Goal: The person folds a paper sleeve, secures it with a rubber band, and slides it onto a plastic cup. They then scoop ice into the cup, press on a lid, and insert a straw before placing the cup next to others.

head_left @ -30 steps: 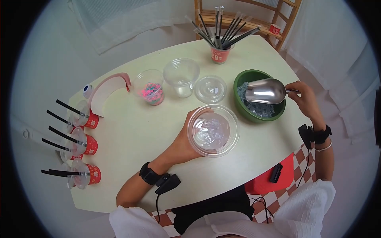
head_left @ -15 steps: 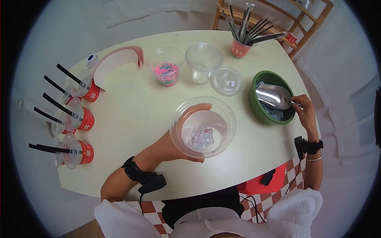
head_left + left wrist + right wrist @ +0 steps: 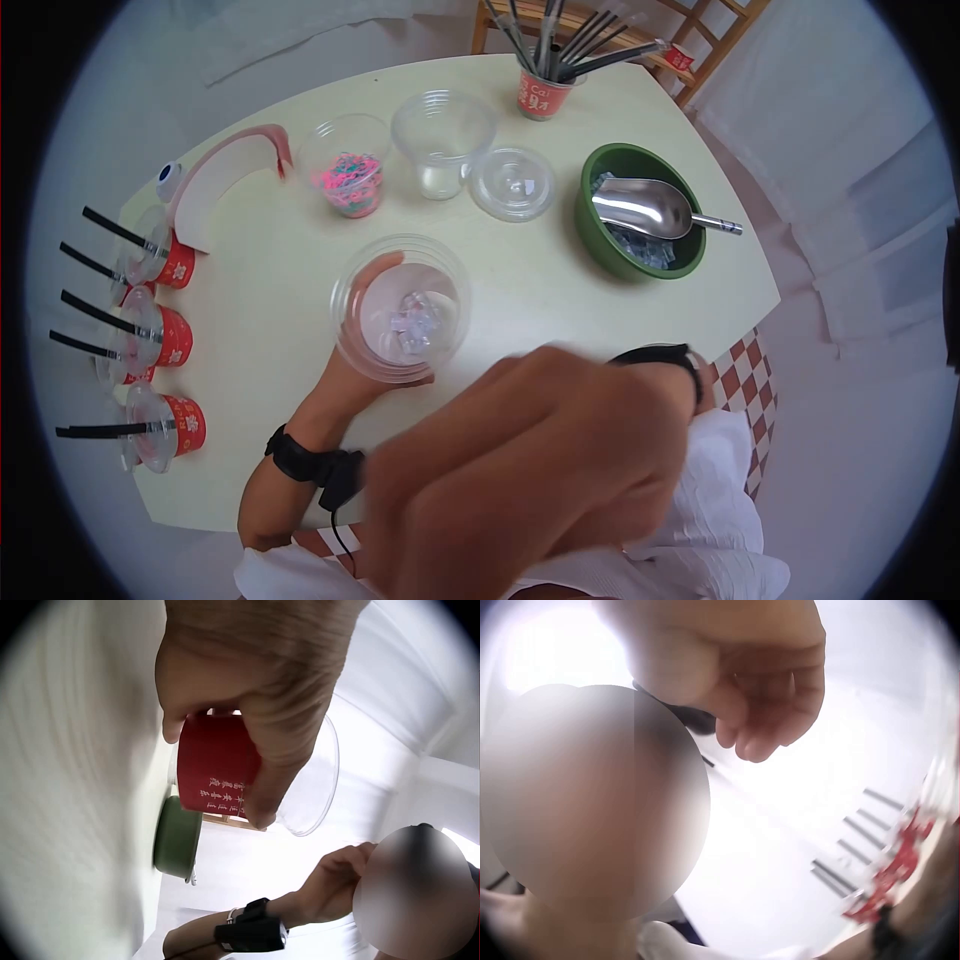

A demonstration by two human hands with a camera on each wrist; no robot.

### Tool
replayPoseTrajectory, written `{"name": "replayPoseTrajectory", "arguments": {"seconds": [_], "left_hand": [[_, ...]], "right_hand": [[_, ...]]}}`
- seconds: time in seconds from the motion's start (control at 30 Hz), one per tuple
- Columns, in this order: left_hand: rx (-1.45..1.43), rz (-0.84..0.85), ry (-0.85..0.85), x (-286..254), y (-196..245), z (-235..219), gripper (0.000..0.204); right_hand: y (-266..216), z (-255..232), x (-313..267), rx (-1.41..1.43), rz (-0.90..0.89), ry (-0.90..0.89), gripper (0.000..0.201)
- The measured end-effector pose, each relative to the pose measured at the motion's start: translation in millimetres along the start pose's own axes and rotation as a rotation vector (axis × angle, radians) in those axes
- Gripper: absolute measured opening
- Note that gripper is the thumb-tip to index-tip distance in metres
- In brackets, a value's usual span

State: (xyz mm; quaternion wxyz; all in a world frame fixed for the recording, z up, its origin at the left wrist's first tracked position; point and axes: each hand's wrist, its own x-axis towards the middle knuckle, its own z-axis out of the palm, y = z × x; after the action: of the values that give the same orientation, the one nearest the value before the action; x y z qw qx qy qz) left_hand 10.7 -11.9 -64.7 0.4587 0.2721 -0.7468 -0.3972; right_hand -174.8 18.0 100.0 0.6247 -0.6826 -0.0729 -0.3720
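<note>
My left hand (image 3: 350,375) grips a clear cup (image 3: 452,345) with several clear cubes (image 3: 415,322) at its bottom. The left wrist view shows the fingers and thumb around the cup's red wall (image 3: 217,765). Blurred and close to the head camera, my right hand (image 3: 530,470) is raised, its fingers curled; the right wrist view shows that hand (image 3: 757,682) with nothing visible in it. A metal scoop (image 3: 645,208) rests in the green bowl (image 3: 597,235) on top of more cubes, its handle over the right rim.
Behind the held cup stand a cup of pink and green bits (image 3: 350,185), clear empty cups (image 3: 443,140) and a clear lid (image 3: 512,184). A straw cup (image 3: 542,97) is at the back. Lidded red cups (image 3: 175,335) with black straws line the left edge, near a curved pink-white strip (image 3: 215,175).
My right hand has let go of the scoop, leaving it in the bowl, and has come up close to the head camera. My left hand still holds the cup.
</note>
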Motion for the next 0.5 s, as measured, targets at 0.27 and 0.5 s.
{"name": "replayPoseTrajectory", "arguments": {"seconds": [0.27,0.5], "left_hand": [[-0.452,-0.45,0.247,-0.5,14.8,6.8,0.116],[-0.223,-0.355,0.147,-11.5,-1.9,0.3,0.114]], "right_hand": [[9.0,36.7,34.2,0.554,-0.134,0.001,0.017],[40.3,25.6,40.5,0.84,0.012,-0.197,0.018]]}}
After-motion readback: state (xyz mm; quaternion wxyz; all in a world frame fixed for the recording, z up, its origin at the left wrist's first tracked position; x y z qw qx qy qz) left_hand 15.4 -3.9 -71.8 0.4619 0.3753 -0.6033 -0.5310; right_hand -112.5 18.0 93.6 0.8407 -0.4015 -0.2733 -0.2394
